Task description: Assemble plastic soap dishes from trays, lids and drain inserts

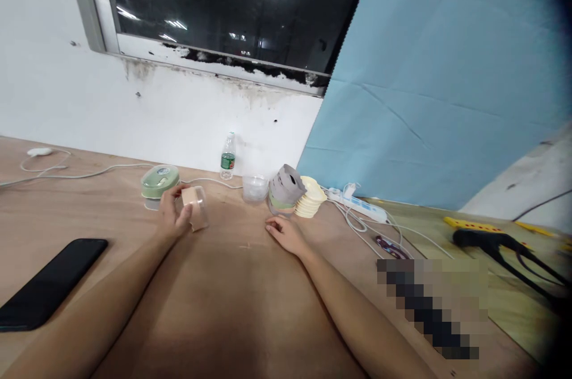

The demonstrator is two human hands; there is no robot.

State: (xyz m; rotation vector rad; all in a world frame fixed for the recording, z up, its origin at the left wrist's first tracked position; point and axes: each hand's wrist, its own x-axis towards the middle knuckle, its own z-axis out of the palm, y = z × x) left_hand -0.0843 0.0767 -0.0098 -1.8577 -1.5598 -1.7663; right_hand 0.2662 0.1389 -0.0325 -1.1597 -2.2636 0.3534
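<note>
My left hand [174, 212] grips a small clear plastic container [201, 207] with a tan face, tilted just above or on the table; I cannot tell whether it touches. Behind that hand stands a food box with a green lid [161, 181]. My right hand [287, 235] lies on the tabletop, fingers loosely bent and holding nothing. Closest to it are a leaning stack of grey lids [287, 184] and a stack of cream-yellow lids or trays [311, 197]. To the left of those stacks sits a clear plastic tub [255, 188].
A plastic bottle [227, 157] stands by the wall. A black phone [51, 283] lies at the left. White cables run along the back to a power strip [360, 205]. On the right are a patterned object [393, 246], a blurred-out dark patch and a black-handled item [487, 242].
</note>
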